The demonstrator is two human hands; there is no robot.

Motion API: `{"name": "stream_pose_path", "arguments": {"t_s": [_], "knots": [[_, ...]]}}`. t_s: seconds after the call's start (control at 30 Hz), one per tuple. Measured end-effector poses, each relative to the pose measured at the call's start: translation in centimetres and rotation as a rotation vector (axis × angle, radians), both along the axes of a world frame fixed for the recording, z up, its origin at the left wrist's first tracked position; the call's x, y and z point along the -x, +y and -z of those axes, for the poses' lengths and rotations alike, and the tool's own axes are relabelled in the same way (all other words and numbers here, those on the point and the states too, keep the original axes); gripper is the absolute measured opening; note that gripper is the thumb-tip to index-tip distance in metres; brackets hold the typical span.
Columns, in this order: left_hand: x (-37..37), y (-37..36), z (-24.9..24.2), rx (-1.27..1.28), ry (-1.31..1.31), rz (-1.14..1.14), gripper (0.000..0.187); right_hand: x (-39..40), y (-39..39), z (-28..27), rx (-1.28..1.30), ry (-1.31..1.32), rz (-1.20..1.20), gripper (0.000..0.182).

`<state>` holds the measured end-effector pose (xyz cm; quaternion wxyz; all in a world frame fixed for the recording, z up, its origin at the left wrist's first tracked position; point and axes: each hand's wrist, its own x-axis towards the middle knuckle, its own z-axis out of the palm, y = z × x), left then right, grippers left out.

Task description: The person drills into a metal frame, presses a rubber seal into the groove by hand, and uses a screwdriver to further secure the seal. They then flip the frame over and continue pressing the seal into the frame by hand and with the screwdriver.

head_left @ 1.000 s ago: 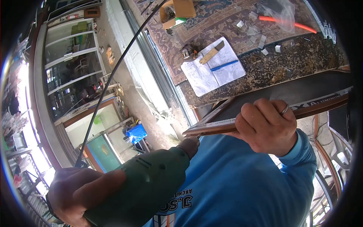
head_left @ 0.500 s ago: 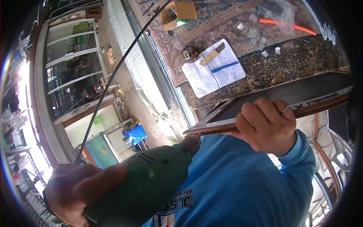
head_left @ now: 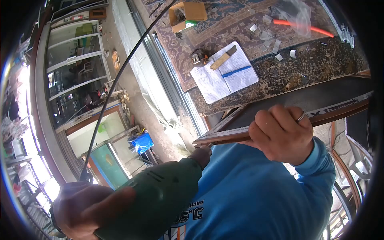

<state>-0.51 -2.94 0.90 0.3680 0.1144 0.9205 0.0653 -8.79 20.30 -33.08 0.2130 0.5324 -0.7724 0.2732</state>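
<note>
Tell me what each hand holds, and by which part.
The left hand holds the green drill by its rear end; the right hand grips the brown frame by its long edge.

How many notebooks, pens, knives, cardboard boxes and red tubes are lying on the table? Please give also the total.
Notebook: 1
Pen: 1
Knife: 1
Cardboard box: 1
Red tube: 1
Total: 5

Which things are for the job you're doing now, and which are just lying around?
In the job, it seems:
- drill, in the left hand
- frame, in the right hand

Just lying around, I think:
- notebook, with the knife and pen on it
- box
- orange strip
- plastic bag
</note>
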Motion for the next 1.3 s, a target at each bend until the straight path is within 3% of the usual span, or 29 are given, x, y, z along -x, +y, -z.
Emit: {"name": "stream_pose_path", "arguments": {"t_s": [0.07, 0.17, 0.23, 0.3, 0.33, 0.37, 0.4, 0.43, 0.5, 0.67, 0.83, 0.93, 1.0, 1.07, 1.1, 1.13, 1.2, 1.3], "knots": [[-3.1, -3.8, -3.2, -0.110, -0.334, -0.665, 0.082, -0.1, 0.1, -0.1, -0.003, -0.008, -0.006, 0.045], [-1.4, -2.0, 1.0, -0.150, 0.091, -0.363, 0.097, 0.1, 0.1, -0.2, -0.015, -0.021, -0.010, 0.044], [3.0, -1.4, -0.7, -0.009, -0.115, -0.098, 0.101, 0.1, 0.1, -0.2, -0.021, -0.028, -0.012, 0.043], [1.2, 0.2, 0.1, -0.013, 0.013, -0.647, 0.102, -0.1, 0.2, -0.2, -0.023, -0.032, -0.001, 0.037], [2.8, 3.0, -0.2, 0.067, -0.059, -0.996, 0.101, -0.1, 0.1, -0.2, -0.023, -0.035, 0.011, 0.032], [3.0, 2.6, -0.1, 0.040, -0.071, -0.832, 0.096, -0.3, -0.1, -0.2, -0.018, -0.037, 0.037, 0.023], [2.7, 1.2, 0.3, -0.053, -0.076, -0.385, 0.090, -0.3, -0.2, -0.2, -0.010, -0.041, 0.052, 0.019], [2.6, 1.0, 0.4, -0.093, -0.068, -0.202, 0.085, -0.4, -0.3, -0.1, -0.001, -0.045, 0.067, 0.016], [2.5, 1.4, 0.7, -0.113, -0.042, -0.041, 0.079, -0.3, -0.3, 0.0, 0.013, -0.050, 0.070, 0.016], [-1.1, -0.1, 1.0, -0.124, 0.121, -0.142, 0.071, -0.3, -0.2, -0.1, 0.018, -0.039, 0.067, 0.016], [-5.3, -4.4, 0.7, -0.255, 0.143, -0.392, 0.082, 0.0, 0.0, -0.1, 0.011, -0.031, -0.002, 0.045], [0.1, -3.2, 0.2, -0.209, -0.075, -0.306, 0.078, 0.1, -0.1, -0.1, 0.012, -0.030, -0.004, 0.046], [2.0, -2.4, 0.6, -0.194, -0.086, -0.208, 0.081, 0.1, 0.0, -0.3, -0.014, -0.028, -0.002, 0.047], [1.8, -2.7, 0.7, -0.220, -0.069, -0.171, 0.085, -0.1, -0.1, -0.3, -0.029, -0.036, 0.036, 0.026], [1.4, -3.5, 0.7, -0.243, -0.061, -0.197, 0.086, -0.2, 0.0, -0.4, -0.042, -0.040, 0.034, 0.026], [0.6, -4.7, 0.7, -0.268, -0.042, -0.241, 0.088, -0.3, 0.0, -0.5, -0.055, -0.045, 0.033, 0.027], [-1.7, -7.7, 0.4, -0.339, 0.048, -0.394, 0.092, 0.2, 0.3, -1.0, -0.094, -0.035, -0.016, 0.050], [-5.0, -13.5, 2.9, -0.531, 0.247, -0.695, 0.097, 0.2, 0.5, -1.3, -0.107, -0.088, -0.020, 0.049]]}}
